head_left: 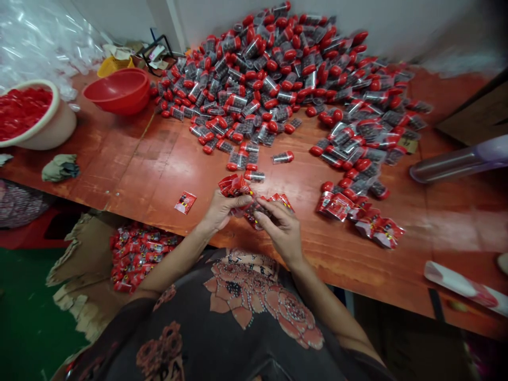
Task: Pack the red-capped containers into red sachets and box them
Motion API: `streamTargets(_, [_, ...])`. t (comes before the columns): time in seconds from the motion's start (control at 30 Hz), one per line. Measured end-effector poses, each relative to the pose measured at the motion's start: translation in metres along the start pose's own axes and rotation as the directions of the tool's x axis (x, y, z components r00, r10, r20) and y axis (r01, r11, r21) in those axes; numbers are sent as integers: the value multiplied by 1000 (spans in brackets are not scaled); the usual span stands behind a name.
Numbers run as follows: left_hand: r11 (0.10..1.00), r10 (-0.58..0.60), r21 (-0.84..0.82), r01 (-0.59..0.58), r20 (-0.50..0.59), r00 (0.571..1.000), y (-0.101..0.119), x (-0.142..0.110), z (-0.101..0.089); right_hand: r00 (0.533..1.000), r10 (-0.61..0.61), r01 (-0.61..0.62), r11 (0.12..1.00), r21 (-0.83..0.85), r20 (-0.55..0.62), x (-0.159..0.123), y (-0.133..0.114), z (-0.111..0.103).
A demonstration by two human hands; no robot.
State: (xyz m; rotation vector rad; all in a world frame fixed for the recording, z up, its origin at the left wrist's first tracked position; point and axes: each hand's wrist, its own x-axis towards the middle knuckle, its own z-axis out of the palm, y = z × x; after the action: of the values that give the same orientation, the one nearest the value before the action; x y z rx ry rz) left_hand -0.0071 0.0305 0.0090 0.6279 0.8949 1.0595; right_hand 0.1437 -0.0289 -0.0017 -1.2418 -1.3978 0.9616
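Note:
My left hand (224,210) and my right hand (280,228) meet above the table's near edge, each pinching a bunch of red foil sachets (235,186). More sachets (254,214) hang between my fingers, partly hidden. Just beyond my hands lie clear capsule-shaped tubes with red caps, one (254,176) closest and another (283,157) further out. Behind them spreads a large heap of these tubes (254,84). To the right lies a loose group of sachets (349,209), and a single sachet (185,202) lies left of my left hand.
The red-brown wooden table (127,169) holds a white basin of red caps (29,114), a red bowl (117,91) and a cloth (59,168). A torn cardboard box of sachets (143,254) sits below the near edge. A large clear tube (456,161) lies at right.

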Motion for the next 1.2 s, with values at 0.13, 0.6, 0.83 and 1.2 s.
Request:
streamTargets(0.13, [997, 62, -35, -65, -85, 994, -6, -1, 5, 994, 52, -50, 998, 22, -91, -5, 4, 7])
streamTargets(0.6, [998, 2, 66, 5, -96, 995, -16, -12, 1, 996, 88, -88, 996, -17, 0, -13, 14, 14])
streamTargets(0.83, [999, 38, -8, -40, -168, 985, -25, -13, -1, 993, 48, -51, 998, -21, -110, -13, 19, 20])
streamTargets(1.2, [990, -129, -70, 119, -173, 976, -32, -13, -8, 951, 308, -308, 925, 223, 35, -5, 26, 15])
